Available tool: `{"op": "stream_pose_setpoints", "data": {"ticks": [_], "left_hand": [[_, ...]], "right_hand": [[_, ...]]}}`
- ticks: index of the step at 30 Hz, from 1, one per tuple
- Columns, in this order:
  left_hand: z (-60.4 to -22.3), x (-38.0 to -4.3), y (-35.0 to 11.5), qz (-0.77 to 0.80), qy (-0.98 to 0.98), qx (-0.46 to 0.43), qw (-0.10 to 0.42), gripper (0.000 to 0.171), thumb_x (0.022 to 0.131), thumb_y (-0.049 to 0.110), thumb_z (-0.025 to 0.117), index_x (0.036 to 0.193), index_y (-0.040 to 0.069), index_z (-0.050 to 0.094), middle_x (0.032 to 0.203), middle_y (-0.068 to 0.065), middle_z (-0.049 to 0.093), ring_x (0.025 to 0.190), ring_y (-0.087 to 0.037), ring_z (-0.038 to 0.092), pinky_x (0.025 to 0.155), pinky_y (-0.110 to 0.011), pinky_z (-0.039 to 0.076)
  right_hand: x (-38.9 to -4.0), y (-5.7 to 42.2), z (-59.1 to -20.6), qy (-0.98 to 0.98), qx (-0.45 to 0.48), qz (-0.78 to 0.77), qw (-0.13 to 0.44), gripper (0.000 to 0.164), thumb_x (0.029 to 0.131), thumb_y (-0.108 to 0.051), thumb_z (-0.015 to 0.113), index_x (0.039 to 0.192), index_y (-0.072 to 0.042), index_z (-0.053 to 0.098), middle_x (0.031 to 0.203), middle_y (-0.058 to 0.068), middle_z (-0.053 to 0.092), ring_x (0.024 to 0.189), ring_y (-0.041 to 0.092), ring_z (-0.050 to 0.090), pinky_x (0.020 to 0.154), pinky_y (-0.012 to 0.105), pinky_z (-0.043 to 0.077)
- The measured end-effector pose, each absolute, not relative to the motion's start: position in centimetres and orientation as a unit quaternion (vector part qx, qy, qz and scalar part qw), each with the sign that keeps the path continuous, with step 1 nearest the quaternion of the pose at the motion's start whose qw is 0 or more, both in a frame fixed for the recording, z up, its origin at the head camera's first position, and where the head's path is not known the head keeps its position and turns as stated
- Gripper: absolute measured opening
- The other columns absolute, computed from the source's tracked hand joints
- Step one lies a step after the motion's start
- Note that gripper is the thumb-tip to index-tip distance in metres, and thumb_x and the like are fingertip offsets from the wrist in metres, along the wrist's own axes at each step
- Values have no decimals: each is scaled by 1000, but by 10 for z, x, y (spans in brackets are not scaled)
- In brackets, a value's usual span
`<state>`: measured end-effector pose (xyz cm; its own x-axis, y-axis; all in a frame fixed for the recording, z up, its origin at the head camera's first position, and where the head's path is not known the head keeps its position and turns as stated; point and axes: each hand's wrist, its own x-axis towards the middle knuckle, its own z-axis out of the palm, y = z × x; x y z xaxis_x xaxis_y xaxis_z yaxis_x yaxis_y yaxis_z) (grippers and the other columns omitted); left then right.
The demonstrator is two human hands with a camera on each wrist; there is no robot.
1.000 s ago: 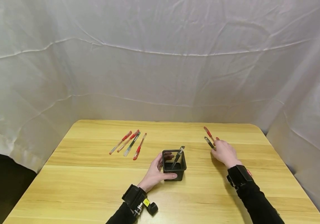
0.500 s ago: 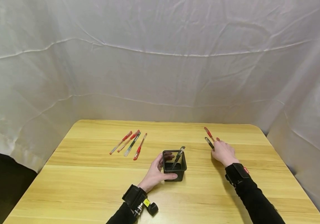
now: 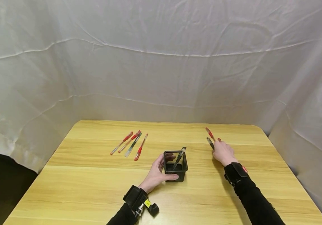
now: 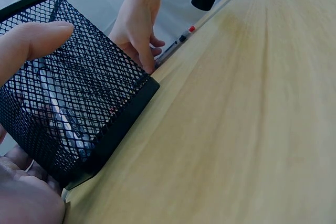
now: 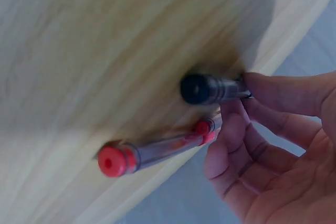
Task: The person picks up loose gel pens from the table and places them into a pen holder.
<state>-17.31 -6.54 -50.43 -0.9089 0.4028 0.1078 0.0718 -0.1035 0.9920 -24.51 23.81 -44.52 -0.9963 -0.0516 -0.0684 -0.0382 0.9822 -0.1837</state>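
Observation:
My left hand [image 3: 155,177] grips a black mesh pen holder [image 3: 181,176] from its left side, thumb across the near face. One black pen [image 3: 179,157] leans inside it. Over to the right, my right hand [image 3: 223,152] pinches a black gel pen [image 5: 212,89] between thumb and fingers. The dark end of that pen points at the camera in the right wrist view, close over the tabletop. Beside it lie two red pens; one [image 5: 157,154] shows its red end, while the other [image 5: 203,127] is partly hidden behind it and the fingers.
Left of the holder, three red pens [image 3: 141,147] and one dark-gripped pen [image 3: 133,144] lie slanted on the wooden table [image 3: 93,187]. A pale cloth [image 3: 161,78] hangs behind and along the sides of the table.
My right hand and wrist have shifted slightly left, and the black pen has moved a little with them. The left hand and the pen holder stay in place.

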Motion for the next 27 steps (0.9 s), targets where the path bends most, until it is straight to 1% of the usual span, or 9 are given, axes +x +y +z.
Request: {"op": "stream_pose_setpoints", "data": {"ticks": [4, 9, 16, 23, 27], "left_hand": [[-505, -173, -65, 719, 661, 180, 115, 86, 74, 7, 87, 148, 4, 43, 148, -10, 55, 142, -27, 45, 128, -48, 20], [-505, -173, -65, 717, 663, 181, 112, 85, 75, 8, 87, 147, 5, 44, 147, -10, 55, 142, -28, 45, 128, -49, 20], [-505, -173, -66, 719, 661, 183, 109, 82, 75, 9, 87, 146, 9, 46, 147, -11, 55, 142, -29, 45, 128, -50, 21], [-505, -174, -66, 718, 662, 181, 112, 83, 75, 9, 87, 146, 7, 45, 148, -10, 55, 143, -27, 45, 128, -49, 21], [-505, -174, -66, 720, 661, 180, 115, 84, 75, 9, 87, 147, 6, 44, 148, -10, 55, 143, -27, 44, 128, -49, 20]], "right_hand": [[-245, 237, -449, 995, -39, -93, 8, 9, 85, 0, 58, 77, -1, 55, 82, 24, 62, 69, 34, 56, 55, 46, 47], [-243, 236, -453, 994, -52, -98, -23, 8, 80, 4, 57, 73, 0, 55, 80, 26, 63, 66, 34, 58, 55, 48, 49], [-244, 239, -457, 992, -59, -108, -38, 10, 80, 5, 54, 72, -1, 54, 78, 25, 63, 65, 33, 57, 54, 46, 48], [-241, 241, -458, 987, -80, -124, -69, 21, 79, 6, 55, 63, -6, 48, 67, 17, 58, 61, 29, 54, 53, 43, 45], [-237, 240, -457, 980, -95, -140, -102, 22, 78, 6, 55, 61, -6, 48, 66, 16, 58, 60, 27, 52, 55, 45, 45]]}}
